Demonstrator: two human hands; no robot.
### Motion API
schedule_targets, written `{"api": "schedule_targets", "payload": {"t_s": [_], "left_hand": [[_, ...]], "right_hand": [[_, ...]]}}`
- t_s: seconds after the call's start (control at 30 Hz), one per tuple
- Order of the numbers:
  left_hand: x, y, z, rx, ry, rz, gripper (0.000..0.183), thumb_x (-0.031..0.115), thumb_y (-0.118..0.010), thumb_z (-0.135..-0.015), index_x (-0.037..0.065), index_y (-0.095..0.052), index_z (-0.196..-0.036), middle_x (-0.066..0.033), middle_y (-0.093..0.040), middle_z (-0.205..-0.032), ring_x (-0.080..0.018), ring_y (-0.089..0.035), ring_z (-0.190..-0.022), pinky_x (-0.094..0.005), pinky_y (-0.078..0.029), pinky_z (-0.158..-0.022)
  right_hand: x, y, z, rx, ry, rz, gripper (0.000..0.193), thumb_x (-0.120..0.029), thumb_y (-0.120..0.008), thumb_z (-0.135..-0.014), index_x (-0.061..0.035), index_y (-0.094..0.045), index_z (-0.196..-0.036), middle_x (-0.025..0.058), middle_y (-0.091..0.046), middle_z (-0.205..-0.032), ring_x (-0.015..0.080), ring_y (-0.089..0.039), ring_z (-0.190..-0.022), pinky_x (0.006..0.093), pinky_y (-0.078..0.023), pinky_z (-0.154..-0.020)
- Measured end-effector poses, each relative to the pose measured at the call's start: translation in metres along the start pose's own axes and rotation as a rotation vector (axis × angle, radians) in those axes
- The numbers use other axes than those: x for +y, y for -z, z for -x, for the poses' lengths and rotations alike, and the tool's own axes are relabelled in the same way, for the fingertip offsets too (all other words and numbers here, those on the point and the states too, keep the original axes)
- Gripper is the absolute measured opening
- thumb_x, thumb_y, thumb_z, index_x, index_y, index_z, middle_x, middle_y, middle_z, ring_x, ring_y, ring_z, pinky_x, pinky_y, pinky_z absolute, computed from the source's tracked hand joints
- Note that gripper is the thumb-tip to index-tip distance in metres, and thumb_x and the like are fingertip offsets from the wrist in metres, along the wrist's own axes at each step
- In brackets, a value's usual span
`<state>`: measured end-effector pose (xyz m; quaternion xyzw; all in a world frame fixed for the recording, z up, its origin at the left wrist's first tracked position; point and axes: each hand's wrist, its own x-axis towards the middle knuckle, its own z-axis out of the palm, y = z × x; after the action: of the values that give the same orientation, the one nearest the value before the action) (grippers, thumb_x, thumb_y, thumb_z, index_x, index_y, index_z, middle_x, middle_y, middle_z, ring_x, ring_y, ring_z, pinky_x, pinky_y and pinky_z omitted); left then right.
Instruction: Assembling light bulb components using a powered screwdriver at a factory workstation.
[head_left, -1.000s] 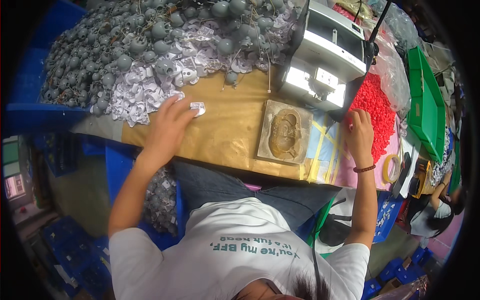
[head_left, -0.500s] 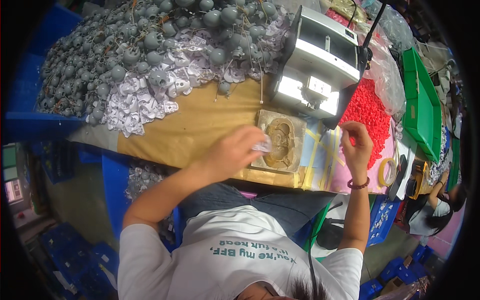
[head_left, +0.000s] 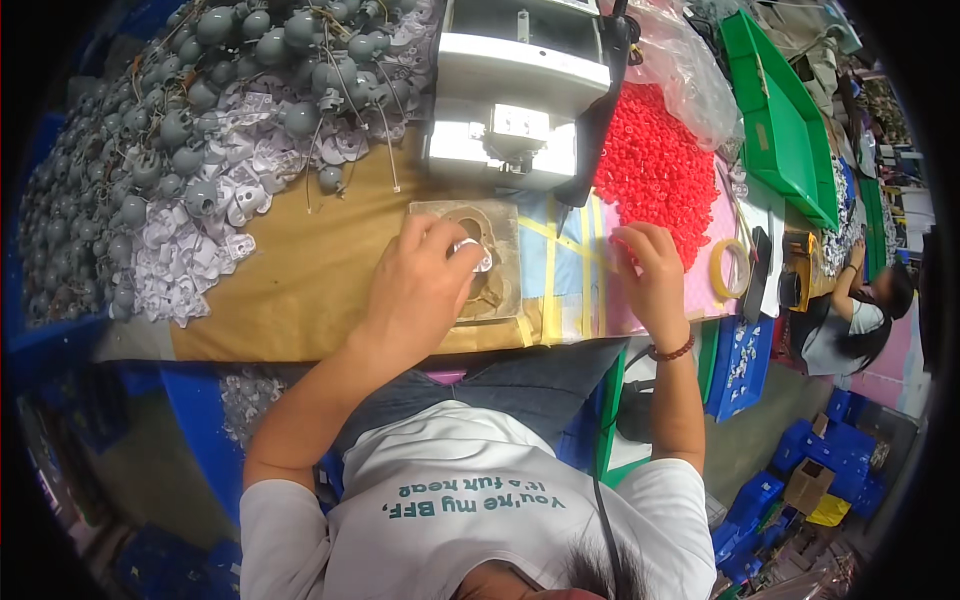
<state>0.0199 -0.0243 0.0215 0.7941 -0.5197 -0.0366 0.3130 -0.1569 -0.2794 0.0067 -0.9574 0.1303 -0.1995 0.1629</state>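
Note:
My left hand (head_left: 420, 285) is closed on a small white plastic part (head_left: 482, 262), its fingertips over the hollow of a square fixture block (head_left: 505, 285) at the table's front edge. The block has a rounded tan recess, partly covered by the hand. My right hand (head_left: 652, 285) is at the near edge of a heap of small red pieces (head_left: 655, 160). Its fingers are bent in toward the thumb; what they hold, if anything, is too small to make out. Behind the block stands a white machine (head_left: 525, 62) with a lit lower part.
Grey ball-shaped parts with wires (head_left: 140, 165) and white plastic parts (head_left: 185, 255) are heaped on the left. On the right are a tape roll (head_left: 738, 270), a green tray (head_left: 775, 120) and a blue bin (head_left: 742, 365). Another person (head_left: 850, 315) sits farther right.
The view has shifted right. My left hand has brought the white part from the block's side to over its recess. My right hand has its fingers lower, beside the red heap.

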Motion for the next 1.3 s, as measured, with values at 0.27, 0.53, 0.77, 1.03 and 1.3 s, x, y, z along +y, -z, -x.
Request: {"api": "schedule_targets", "payload": {"t_s": [0.27, 0.53, 0.77, 1.03, 1.3], "left_hand": [[-0.005, 0.004, 0.004, 0.138, 0.184, 0.22, 0.029, 0.006, -0.076, -0.075, 0.009, -0.067, -0.103, -0.0083, -0.059, -0.117, -0.035, -0.046, -0.121, -0.0404, -0.045, -0.095], [-0.1, 0.07, 0.012, 0.468, 0.182, -0.215, 0.024, 0.003, -0.068, -0.08, 0.006, -0.066, -0.104, -0.011, -0.063, -0.11, -0.0314, -0.056, -0.108, -0.0416, -0.044, -0.094], [-0.133, 0.086, -0.044, 0.217, 0.156, -0.543, 0.051, 0.004, -0.073, -0.077, 0.01, -0.059, -0.126, -0.0059, -0.06, -0.123, -0.0313, -0.049, -0.119, -0.0445, -0.04, -0.096], [-0.071, 0.132, -0.004, 0.525, 0.048, -0.329, 0.048, 0.008, -0.082, -0.071, 0.013, -0.065, -0.115, -0.0086, -0.059, -0.109, -0.0265, -0.057, -0.102, -0.0386, -0.045, -0.087], [0.001, 0.12, 0.035, 0.472, -0.019, 0.557, 0.038, 0.005, -0.084, -0.074, 0.003, -0.061, -0.104, -0.0137, -0.06, -0.106, -0.0222, -0.058, -0.094, -0.0328, -0.049, -0.08]], "right_hand": [[0.006, -0.014, -0.005, 0.044, 0.117, 0.085, 0.022, 0.006, -0.068, -0.076, -0.0026, -0.067, -0.097, 0.0111, -0.065, -0.1, 0.0288, -0.062, -0.088, 0.0383, -0.052, -0.076], [-0.046, -0.021, -0.025, -0.014, 0.064, -0.438, 0.028, 0.014, -0.066, -0.077, -0.001, -0.07, -0.1, 0.0114, -0.065, -0.099, 0.0243, -0.065, -0.087, 0.0313, -0.053, -0.074], [-0.095, -0.063, -0.05, 0.024, 0.346, -0.506, 0.024, 0.005, -0.075, -0.073, -0.0043, -0.066, -0.093, 0.0086, -0.067, -0.095, 0.0286, -0.063, -0.082, 0.0372, -0.05, -0.069], [-0.103, -0.073, -0.05, 0.006, 0.539, -0.243, 0.025, -0.007, -0.078, -0.072, -0.0049, -0.066, -0.093, 0.0072, -0.063, -0.098, 0.0275, -0.06, -0.091, 0.0385, -0.049, -0.074], [-0.113, -0.042, -0.05, -0.023, 0.369, -0.589, 0.036, -0.009, -0.078, -0.075, -0.0025, -0.065, -0.108, 0.0143, -0.063, -0.109, 0.0317, -0.062, -0.097, 0.0393, -0.051, -0.084]]}}
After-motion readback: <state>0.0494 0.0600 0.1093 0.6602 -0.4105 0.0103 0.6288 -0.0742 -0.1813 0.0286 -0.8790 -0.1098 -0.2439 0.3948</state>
